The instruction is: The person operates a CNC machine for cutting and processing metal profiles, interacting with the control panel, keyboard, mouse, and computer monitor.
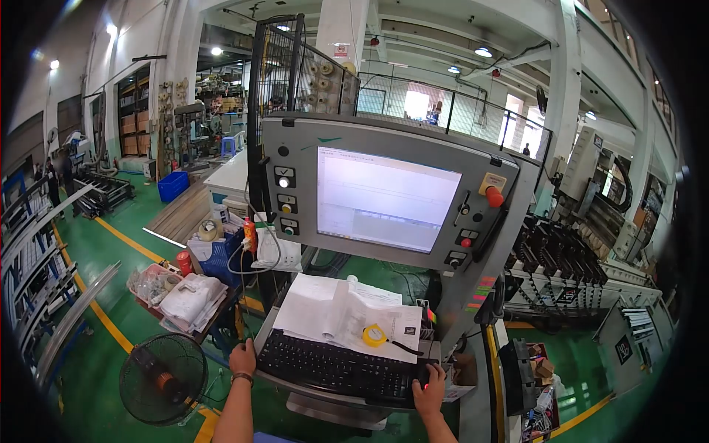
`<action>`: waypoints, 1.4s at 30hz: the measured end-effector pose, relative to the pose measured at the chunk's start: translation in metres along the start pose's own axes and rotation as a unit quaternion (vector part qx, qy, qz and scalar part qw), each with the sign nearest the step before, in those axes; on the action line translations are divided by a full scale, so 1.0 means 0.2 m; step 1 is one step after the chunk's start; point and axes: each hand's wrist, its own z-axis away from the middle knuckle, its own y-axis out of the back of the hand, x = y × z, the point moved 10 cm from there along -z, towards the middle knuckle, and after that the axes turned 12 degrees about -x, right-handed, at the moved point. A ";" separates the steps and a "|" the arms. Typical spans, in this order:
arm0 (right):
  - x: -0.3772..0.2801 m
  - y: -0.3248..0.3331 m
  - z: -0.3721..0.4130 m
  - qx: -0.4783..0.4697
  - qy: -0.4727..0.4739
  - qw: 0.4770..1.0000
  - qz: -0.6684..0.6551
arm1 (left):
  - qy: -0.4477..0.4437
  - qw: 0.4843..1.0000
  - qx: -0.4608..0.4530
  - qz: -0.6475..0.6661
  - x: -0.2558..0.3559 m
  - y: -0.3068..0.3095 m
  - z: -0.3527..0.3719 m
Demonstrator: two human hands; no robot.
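Observation:
My right hand (430, 385) rests over a dark computer mouse (421, 371), its fingers around it and a small red light glowing beneath. At the left edge of the keyboard tray (260, 375), my left hand (242, 358) is closed, its fingers curled at the rim. Between the hands lies a black keyboard (332, 367). Behind the keys are white paper sheets (299, 308), partly curled up, with a yellow tape measure (374, 335) on top. Above them stands a grey control panel (295, 192) with a lit screen (384, 196) showing a pale software window.
A black fan (162, 379) stands low at left, near a side table holding bags and a blue bin (221, 255). A red emergency button (494, 196) juts from the panel's right side. Metal profiles (81, 310) lie on racks at far left; machinery (561, 258) stands right.

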 end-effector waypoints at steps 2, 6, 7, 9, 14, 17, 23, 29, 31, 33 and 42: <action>0.00 0.00 0.00 -0.007 -0.003 1.000 0.000 | 0.001 1.000 0.003 0.001 -0.01 0.00 -0.01; 0.01 -0.01 0.00 -0.011 -0.004 1.000 0.000 | 0.002 1.000 0.008 0.003 -0.01 0.00 0.00; 0.01 -0.02 -0.01 -0.011 -0.004 1.000 -0.001 | 0.001 1.000 0.008 0.003 -0.01 0.00 0.00; 0.01 -0.02 -0.01 -0.013 -0.002 1.000 0.001 | 0.000 1.000 0.004 0.010 0.00 0.00 0.01; 0.01 -0.02 -0.01 -0.013 0.010 1.000 0.005 | 0.006 1.000 -0.003 0.022 0.02 0.02 0.03; -0.02 0.01 -0.01 0.000 0.001 1.000 -0.007 | -0.001 1.000 0.017 0.010 0.00 0.02 0.01; -0.04 -0.01 -0.01 0.021 0.041 0.994 0.098 | -0.214 0.977 0.004 0.027 -0.28 -0.28 -0.36; -0.02 0.05 0.00 0.057 0.013 0.998 0.021 | -0.113 0.993 0.040 -0.014 -0.25 -0.17 -0.32; -0.01 0.05 0.00 0.070 0.015 0.997 0.030 | -0.101 0.994 0.034 0.010 -0.18 -0.15 -0.24; 0.03 0.03 0.00 0.058 -0.001 0.998 0.008 | -0.092 0.996 0.022 -0.004 -0.12 -0.13 -0.20; 0.00 0.05 0.00 0.055 -0.011 0.998 0.020 | -0.057 0.998 0.018 0.007 -0.03 -0.06 -0.09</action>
